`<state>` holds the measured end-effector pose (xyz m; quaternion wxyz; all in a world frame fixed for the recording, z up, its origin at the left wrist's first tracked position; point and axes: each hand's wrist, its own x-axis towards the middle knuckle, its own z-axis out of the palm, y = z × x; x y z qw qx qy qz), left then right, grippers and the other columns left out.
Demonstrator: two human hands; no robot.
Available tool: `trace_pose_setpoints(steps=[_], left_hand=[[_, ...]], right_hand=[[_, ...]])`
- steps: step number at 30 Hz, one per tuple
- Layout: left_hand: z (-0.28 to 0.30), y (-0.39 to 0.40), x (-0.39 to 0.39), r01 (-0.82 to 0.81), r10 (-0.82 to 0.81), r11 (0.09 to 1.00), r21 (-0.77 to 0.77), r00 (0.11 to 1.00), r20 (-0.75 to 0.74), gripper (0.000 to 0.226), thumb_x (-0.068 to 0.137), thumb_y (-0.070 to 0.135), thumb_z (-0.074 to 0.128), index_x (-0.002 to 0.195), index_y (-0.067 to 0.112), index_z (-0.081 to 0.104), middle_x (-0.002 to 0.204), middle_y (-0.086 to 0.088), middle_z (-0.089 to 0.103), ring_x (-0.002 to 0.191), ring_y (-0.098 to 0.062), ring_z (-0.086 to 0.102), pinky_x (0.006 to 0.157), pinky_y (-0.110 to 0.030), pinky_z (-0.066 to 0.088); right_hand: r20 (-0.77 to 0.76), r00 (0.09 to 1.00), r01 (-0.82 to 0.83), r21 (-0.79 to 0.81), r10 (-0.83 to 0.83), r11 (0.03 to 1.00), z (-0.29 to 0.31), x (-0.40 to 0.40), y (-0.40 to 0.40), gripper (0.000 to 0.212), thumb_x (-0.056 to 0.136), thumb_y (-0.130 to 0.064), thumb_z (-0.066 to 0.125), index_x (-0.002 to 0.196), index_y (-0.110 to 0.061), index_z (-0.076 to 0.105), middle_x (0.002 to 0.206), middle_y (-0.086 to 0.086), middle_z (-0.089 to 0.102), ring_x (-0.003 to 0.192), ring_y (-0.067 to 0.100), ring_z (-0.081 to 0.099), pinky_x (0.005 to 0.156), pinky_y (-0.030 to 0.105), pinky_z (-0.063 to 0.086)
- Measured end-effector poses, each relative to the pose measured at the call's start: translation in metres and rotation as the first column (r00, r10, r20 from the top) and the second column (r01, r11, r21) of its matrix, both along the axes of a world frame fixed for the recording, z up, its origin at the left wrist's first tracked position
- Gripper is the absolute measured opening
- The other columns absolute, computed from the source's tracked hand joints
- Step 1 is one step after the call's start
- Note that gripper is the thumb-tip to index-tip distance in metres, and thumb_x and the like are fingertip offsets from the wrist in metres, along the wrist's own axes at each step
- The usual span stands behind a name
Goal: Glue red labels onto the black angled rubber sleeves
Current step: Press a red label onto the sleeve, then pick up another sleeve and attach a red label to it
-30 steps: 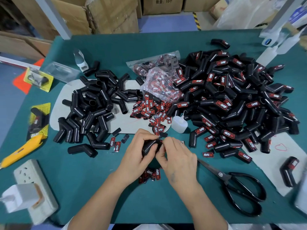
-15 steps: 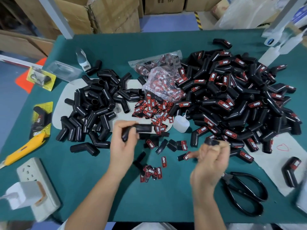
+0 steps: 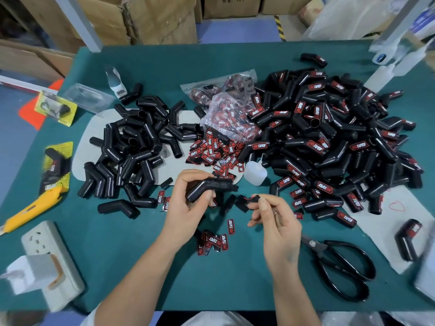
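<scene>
Since half a second ago the right hand (image 3: 275,222) has come back in from the labelled pile toward centre and now sits just beside the left hand (image 3: 188,198); the left has barely shifted.

Left hand grips a bare black angled sleeve (image 3: 209,187), fingers and thumb curled round it, held above the table (image 3: 141,267) in front of the loose labels (image 3: 214,151). Right hand pinches a small dark piece (image 3: 253,200) between thumb and fingertips. It has a red edge and is probably a label, face not readable from here. Piece and sleeve are near, not touching.

Unlabelled sleeves (image 3: 131,147) heaped on the left, finished sleeves (image 3: 329,142) heaped on the right, glue bottle (image 3: 255,171) standing between the piles. A few more labels (image 3: 215,241) lie near the wrists.

Likely step: bring label to sleeve and seat it.

Risks:
- Can't tell if glue is on the piece yet. Pressed dry, it won't hold.
- Pinch covers much of the piece, so glue may reach the fingertips, or the label go on skewed.
- Sleeve is curved and held in the air, so the label could slide before it grabs.
- Scissors (image 3: 341,267) lie close to the right forearm, easy to knock.
</scene>
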<state>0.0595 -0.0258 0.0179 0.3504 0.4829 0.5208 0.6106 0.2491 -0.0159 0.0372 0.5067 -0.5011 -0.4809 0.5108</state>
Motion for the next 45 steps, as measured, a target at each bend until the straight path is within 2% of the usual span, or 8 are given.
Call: trace_pose_setpoints(steps=[8,16,22,28,32,37,42,45], left_hand=[[-0.003,0.001,-0.004,0.015,-0.013,0.999,-0.034,0.999,0.04,0.026,0.097,0.015,0.063,0.118,0.03,0.062,0.108,-0.018,0.06,0.077,-0.023,0.061,0.077,-0.029,0.054],[-0.007,0.006,-0.021,-0.111,0.116,0.992,-0.059,0.99,0.085,0.025,0.096,0.016,0.065,0.117,0.029,0.063,0.095,-0.001,0.067,0.077,-0.02,0.062,0.079,-0.029,0.053],[-0.005,0.013,-0.054,-0.356,0.352,0.934,-0.028,0.903,0.247,0.029,0.097,0.009,0.064,0.118,0.028,0.065,0.1,-0.002,0.067,0.082,-0.019,0.06,0.082,-0.031,0.05],[-0.007,0.012,-0.055,-0.423,0.42,0.906,-0.002,0.899,0.122,0.027,0.098,0.012,0.065,0.12,0.027,0.063,0.11,-0.015,0.065,0.083,-0.025,0.06,0.079,-0.03,0.054],[-0.006,0.011,-0.055,-0.443,0.441,0.896,0.002,0.893,0.095,0.027,0.098,0.014,0.066,0.119,0.031,0.065,0.114,-0.009,0.066,0.088,-0.023,0.061,0.079,-0.028,0.054],[-0.005,0.014,-0.055,-0.44,0.438,0.898,0.007,0.896,0.071,0.027,0.097,0.016,0.066,0.118,0.033,0.066,0.115,-0.009,0.065,0.092,-0.028,0.061,0.08,-0.029,0.054],[-0.007,0.012,-0.056,-0.446,0.445,0.895,-0.004,0.892,0.079,0.027,0.097,0.017,0.067,0.119,0.032,0.066,0.119,-0.016,0.064,0.098,-0.033,0.061,0.081,-0.029,0.055],[-0.005,0.013,-0.058,-0.461,0.46,0.887,-0.012,0.883,0.095,0.028,0.096,0.016,0.067,0.118,0.033,0.066,0.119,-0.016,0.065,0.092,-0.024,0.063,0.079,-0.026,0.055]], right_hand=[[0.043,0.998,0.041,-0.078,-0.038,0.996,-0.007,0.03,-0.004,0.017,0.09,-0.047,0.068,0.091,-0.032,0.076,0.082,0.004,0.065,0.062,0.017,0.059,0.064,0.023,0.05],[0.13,0.989,0.079,-0.016,-0.076,0.997,-0.012,0.044,-0.011,0.008,0.091,-0.024,0.068,0.095,-0.023,0.075,0.085,0.003,0.076,0.067,0.009,0.065,0.063,0.02,0.054],[0.3,0.951,-0.111,0.087,0.08,0.99,-0.014,0.02,-0.009,0.018,0.098,-0.019,0.073,0.102,-0.035,0.078,0.092,-0.013,0.076,0.082,0.014,0.074,0.074,0.025,0.056],[0.747,0.637,-0.324,0.483,-0.189,0.814,-0.013,-0.068,0.04,0.009,0.088,-0.017,0.082,0.087,-0.024,0.078,0.085,-0.004,0.065,0.062,0.018,0.06,0.049,0.028,0.048],[0.877,0.335,-0.559,0.48,-0.345,0.676,-0.021,-0.103,0.066,0.023,0.071,0.005,0.064,0.073,-0.017,0.068,0.078,0.0,0.06,0.067,0.021,0.057,0.051,0.027,0.026],[0.922,0.32,-0.605,0.377,-0.219,0.702,-0.044,-0.103,0.066,0.016,0.074,-0.004,0.081,0.083,-0.015,0.076,0.086,0.002,0.061,0.083,0.029,0.058,0.06,0.035,0.043],[0.865,0.497,-0.434,0.31,-0.061,0.846,-0.042,-0.09,0.068,0.026,0.083,0.001,0.083,0.104,-0.014,0.08,0.097,0.005,0.071,0.09,0.034,0.063,0.069,0.044,0.056],[0.927,0.376,-0.517,0.207,0.003,0.83,-0.027,-0.103,0.074,0.033,0.07,-0.001,0.09,0.099,-0.013,0.08,0.095,0.005,0.071,0.087,0.032,0.067,0.061,0.037,0.056]])
